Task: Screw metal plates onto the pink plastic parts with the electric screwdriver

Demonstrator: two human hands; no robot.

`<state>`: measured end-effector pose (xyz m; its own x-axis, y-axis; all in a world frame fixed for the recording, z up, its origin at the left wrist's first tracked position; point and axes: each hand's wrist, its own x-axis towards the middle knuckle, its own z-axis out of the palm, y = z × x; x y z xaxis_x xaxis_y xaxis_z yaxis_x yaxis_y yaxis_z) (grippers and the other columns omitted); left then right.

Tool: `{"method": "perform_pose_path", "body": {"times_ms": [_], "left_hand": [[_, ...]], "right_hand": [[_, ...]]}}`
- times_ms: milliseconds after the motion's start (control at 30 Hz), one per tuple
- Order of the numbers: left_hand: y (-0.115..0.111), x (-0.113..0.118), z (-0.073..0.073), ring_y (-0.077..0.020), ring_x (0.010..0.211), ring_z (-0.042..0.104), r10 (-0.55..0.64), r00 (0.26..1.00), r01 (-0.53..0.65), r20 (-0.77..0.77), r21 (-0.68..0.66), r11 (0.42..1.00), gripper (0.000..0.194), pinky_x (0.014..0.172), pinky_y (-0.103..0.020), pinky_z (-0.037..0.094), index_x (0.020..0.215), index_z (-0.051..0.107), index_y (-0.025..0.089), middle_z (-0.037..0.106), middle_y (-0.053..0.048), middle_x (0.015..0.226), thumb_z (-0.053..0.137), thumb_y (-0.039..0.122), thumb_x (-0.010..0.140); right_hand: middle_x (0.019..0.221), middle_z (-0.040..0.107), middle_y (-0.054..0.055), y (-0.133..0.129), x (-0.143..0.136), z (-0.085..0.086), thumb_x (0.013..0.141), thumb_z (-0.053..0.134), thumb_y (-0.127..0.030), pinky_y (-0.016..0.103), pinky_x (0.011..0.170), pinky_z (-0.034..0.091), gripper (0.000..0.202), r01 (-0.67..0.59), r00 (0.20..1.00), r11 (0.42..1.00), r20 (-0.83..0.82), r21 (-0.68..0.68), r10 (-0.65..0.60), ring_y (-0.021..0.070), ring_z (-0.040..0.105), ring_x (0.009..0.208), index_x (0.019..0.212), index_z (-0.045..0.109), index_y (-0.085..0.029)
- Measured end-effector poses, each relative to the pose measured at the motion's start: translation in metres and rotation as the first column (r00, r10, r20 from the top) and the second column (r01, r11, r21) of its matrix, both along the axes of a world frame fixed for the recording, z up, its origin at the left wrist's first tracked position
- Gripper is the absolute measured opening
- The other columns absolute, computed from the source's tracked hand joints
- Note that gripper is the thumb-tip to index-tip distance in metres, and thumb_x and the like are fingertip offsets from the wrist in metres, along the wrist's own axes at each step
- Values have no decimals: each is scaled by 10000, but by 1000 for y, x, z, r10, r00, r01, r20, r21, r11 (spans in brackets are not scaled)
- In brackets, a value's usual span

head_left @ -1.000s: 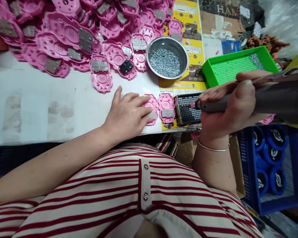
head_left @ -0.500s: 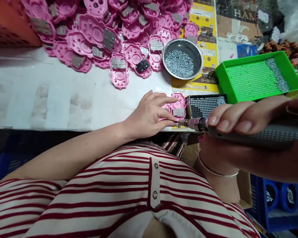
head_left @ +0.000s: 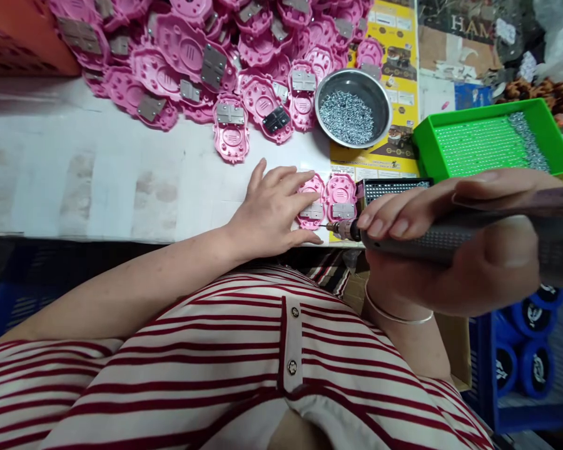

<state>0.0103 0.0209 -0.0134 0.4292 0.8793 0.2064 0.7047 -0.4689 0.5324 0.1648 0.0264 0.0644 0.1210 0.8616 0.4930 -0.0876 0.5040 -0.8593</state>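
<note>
My left hand (head_left: 279, 209) lies with its fingers spread at the table's front edge. Its fingertips reach over a pink plastic casing (head_left: 312, 214) with a metal plate, partly covering it. My right hand (head_left: 431, 231) is wrapped around a dark electric screwdriver (head_left: 431, 240), held nearly level. The screwdriver's thin bit points left, close to the lower edge of that casing; whether it touches a screw cannot be made out. A second pink casing (head_left: 341, 195) with a metal plate sits just to the right, beyond the screwdriver's nose.
Many pink casings (head_left: 182, 53) are heaped at the back. A metal bowl (head_left: 387, 119) of small screws stands in front of them. To the right are a black perforated tray (head_left: 394, 185), partly hidden by my right hand, and a green tray (head_left: 478, 119) with screws. An orange crate (head_left: 23, 37) stands back left.
My left hand's fingers have spread and drawn back from the screwdriver tip, uncovering the left casing. My right hand has brought the screwdriver leftward to that casing.
</note>
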Motion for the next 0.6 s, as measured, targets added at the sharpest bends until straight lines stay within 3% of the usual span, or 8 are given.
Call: {"method": "perform_pose_path", "body": {"times_ms": [67, 167, 367, 600], "left_hand": [[-1, -1, -3, -386, 1346, 436, 18, 998, -17, -58, 23, 1000, 547, 1172, -705, 131, 1210, 676, 253, 546, -96, 1464, 765, 541, 754], [-3, -1, -4, -383, 1343, 446, 27, 994, -22, -105, 47, 999, 400, 1170, -713, 134, 1145, 706, 247, 567, -95, 1442, 726, 475, 817], [-6, 2, -3, -370, 1313, 481, 46, 995, -41, -87, 56, 998, 314, 1175, -720, 138, 1110, 733, 256, 610, -78, 1389, 704, 418, 844], [-5, 2, -3, -364, 1307, 478, 46, 995, -44, -87, 30, 999, 354, 1175, -722, 149, 1139, 726, 259, 614, -79, 1379, 715, 435, 832]], "right_hand": [[513, 501, -103, 3, 1, -15, 805, 679, -461, 281, 368, 434, 135, -16, 1000, 985, -7, 171, 17, 95, 410, 368, 869, 678, -342], [569, 437, -69, 4, 2, -33, 880, 610, -416, 282, 398, 438, 140, -8, 1000, 970, 20, 244, 3, 100, 420, 418, 980, 666, -336], [603, 363, -33, 3, 1, -39, 905, 541, -490, 274, 466, 468, 148, 66, 987, 987, 135, 149, -86, 108, 406, 461, 933, 597, -355], [576, 414, -55, 7, 0, -45, 894, 590, -440, 289, 463, 456, 128, 47, 997, 995, 63, 83, -53, 108, 464, 454, 982, 638, -360]]}}
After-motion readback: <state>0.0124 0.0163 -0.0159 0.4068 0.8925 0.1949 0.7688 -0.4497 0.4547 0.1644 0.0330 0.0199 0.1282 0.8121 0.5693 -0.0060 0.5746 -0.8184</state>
